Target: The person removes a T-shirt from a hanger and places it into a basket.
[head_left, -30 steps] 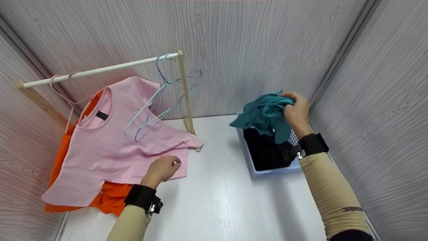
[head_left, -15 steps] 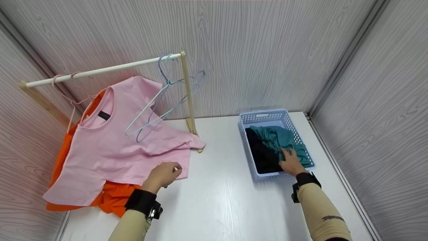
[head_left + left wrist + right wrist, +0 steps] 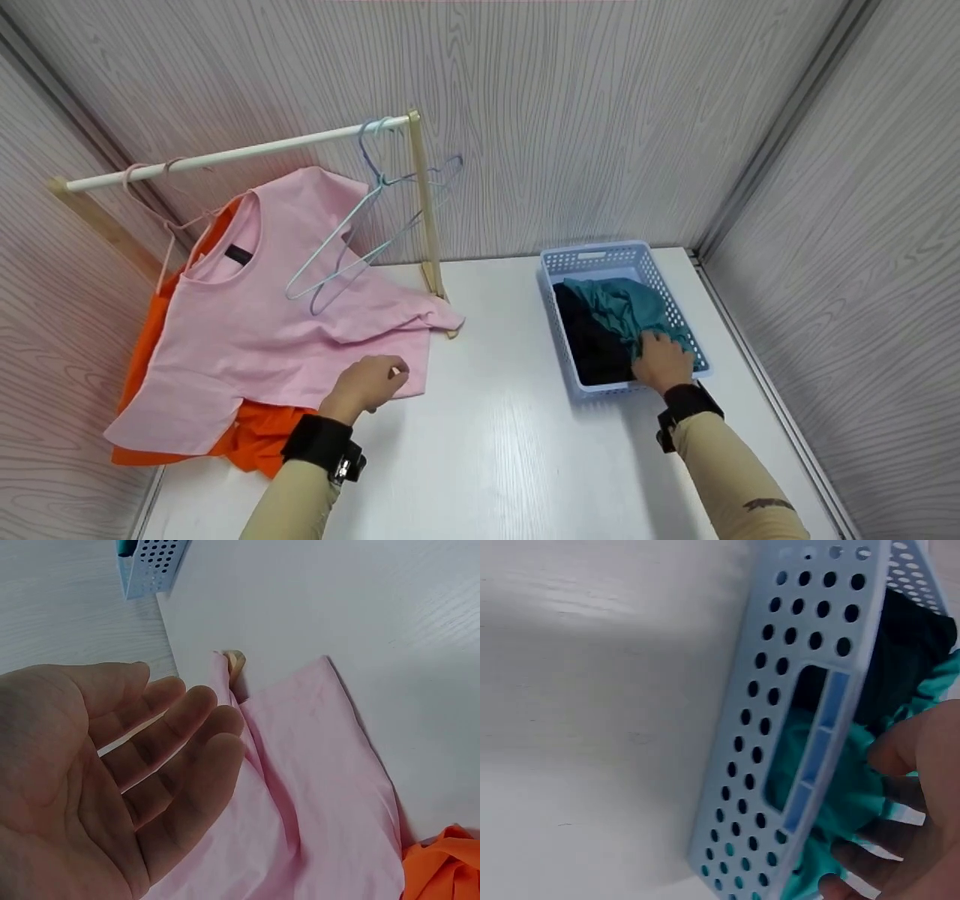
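Note:
A teal garment (image 3: 626,304), its kind hidden by its folds, lies crumpled in a light blue perforated basket (image 3: 592,259). Black fabric (image 3: 596,349) fills the left part of that basket. My right hand (image 3: 664,364) reaches over the near rim, its fingers curled into the teal cloth; the right wrist view shows thumb and fingertips around loose folds. My left hand (image 3: 367,384) hovers by the hem of a pink T-shirt (image 3: 292,300). In the left wrist view that hand's palm shows, with relaxed, slightly bent fingers and nothing in it.
The T-shirt hangs from a clothes rack (image 3: 240,154) at the left, its lower part spread on the white table (image 3: 495,435). Behind it is an orange garment (image 3: 262,439). Bare light-green (image 3: 337,229) and purple hangers hang near the rack's right post (image 3: 426,202).
The teal garment, held up over the basket a second ago, now lies inside it. My right hand has come down to the basket's near end, and its spread fingers have drawn together. The left hand stays put.

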A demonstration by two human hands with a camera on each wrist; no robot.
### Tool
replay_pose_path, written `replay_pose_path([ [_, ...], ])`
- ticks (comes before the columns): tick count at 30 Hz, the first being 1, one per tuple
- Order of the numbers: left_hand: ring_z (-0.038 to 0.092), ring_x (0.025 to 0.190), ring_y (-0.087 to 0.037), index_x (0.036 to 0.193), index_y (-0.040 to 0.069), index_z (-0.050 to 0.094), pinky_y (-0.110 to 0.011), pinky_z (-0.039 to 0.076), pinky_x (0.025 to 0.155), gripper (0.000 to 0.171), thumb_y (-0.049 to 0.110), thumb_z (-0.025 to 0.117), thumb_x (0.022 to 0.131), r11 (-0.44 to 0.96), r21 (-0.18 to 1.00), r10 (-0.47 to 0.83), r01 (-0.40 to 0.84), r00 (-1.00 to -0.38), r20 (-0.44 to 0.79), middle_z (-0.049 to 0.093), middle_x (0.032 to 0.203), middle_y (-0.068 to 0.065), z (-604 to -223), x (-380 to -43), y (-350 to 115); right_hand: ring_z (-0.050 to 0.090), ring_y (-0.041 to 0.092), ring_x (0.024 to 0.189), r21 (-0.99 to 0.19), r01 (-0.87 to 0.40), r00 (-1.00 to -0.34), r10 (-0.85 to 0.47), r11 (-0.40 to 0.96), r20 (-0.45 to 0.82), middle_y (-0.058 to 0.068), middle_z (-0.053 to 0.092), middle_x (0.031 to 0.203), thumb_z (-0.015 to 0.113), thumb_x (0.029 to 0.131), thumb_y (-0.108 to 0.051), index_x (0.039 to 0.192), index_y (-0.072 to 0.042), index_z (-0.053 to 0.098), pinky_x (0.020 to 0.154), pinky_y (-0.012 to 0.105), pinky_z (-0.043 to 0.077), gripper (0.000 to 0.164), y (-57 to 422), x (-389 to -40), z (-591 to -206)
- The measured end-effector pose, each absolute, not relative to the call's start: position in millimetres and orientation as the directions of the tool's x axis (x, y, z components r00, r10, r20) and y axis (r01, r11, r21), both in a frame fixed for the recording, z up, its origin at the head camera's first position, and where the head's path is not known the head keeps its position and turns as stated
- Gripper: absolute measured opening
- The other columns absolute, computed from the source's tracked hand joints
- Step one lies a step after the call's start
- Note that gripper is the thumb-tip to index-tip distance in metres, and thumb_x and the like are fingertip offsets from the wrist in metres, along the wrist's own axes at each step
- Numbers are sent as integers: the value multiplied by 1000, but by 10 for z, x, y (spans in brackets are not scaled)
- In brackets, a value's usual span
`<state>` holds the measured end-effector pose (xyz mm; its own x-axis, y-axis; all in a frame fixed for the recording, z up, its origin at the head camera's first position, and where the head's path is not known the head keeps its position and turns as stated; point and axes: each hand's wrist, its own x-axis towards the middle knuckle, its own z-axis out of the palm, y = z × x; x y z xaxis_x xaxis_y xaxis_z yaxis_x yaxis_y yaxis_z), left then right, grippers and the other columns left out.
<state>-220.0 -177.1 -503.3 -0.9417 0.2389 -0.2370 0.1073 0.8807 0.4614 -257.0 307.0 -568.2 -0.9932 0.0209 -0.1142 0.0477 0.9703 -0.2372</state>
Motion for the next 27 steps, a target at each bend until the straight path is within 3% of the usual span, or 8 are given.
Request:
replay_pose_path([
  [2, 62, 57, -19, 114, 9, 68, -37, 51, 65, 26, 22, 54, 96, 886, 448, 241, 121, -945, -221, 71, 102, -10, -4981, -2220, -1806, 47, 56, 118, -236, 28, -996, 6, 971, -91, 36, 46, 136, 49, 94, -15, 138, 6, 44, 93, 70, 39, 49, 2994, -2588, -5575],
  [6, 63, 63, -18, 116, 8, 66, -40, 51, 74, 27, 22, 53, 97, 886, 446, 239, 123, -947, -213, 71, 105, -11, -4857, -2252, -1897, 49, 53, 119, -268, -27, -993, -56, 963, -102, 34, 47, 136, 49, 94, -14, 139, 5, 45, 93, 65, 44, 49, 2773, -2612, -5366],
  [11, 60, 52, -18, 120, 6, 64, -35, 51, 62, 31, 23, 51, 98, 883, 463, 221, 80, -941, -258, 68, 111, -17, -4712, -2243, -2153, 52, 47, 120, -339, -120, -976, -174, 933, -131, 29, 49, 138, 50, 96, -18, 138, 1, 48, 96, 59, 45, 46, 2469, -2594, -5190],
  [14, 62, 58, -21, 122, 5, 62, -34, 52, 59, 33, 24, 50, 98, 882, 469, 200, 50, -940, -277, 66, 115, -22, -4576, -2176, -2432, 54, 45, 120, -373, -170, -964, -233, 912, -130, 28, 52, 136, 51, 96, -18, 136, 0, 51, 96, 57, 46, 44, 2333, -2562, -5132],
  [20, 62, 78, -26, 129, 0, 54, -37, 56, 64, 41, 28, 48, 100, 879, 476, 142, -19, -943, -300, 60, 118, -29, -4161, -2021, -3053, 55, 41, 121, -400, -234, -938, -314, 886, -147, 23, 57, 133, 52, 96, -17, 134, -2, 54, 100, 55, 45, 41, 2182, -2492, -5117],
  [27, 63, 72, -27, 130, -5, 51, -37, 53, 63, 44, 28, 45, 101, 903, 429, 32, -32, -989, -142, 57, 116, -36, -3654, -2024, -3525, 54, 37, 124, -408, -296, -904, -391, 864, -174, 21, 58, 132, 56, 95, -16, 131, -3, 56, 103, 52, 43, 39, 2010, -2449, -5193],
])
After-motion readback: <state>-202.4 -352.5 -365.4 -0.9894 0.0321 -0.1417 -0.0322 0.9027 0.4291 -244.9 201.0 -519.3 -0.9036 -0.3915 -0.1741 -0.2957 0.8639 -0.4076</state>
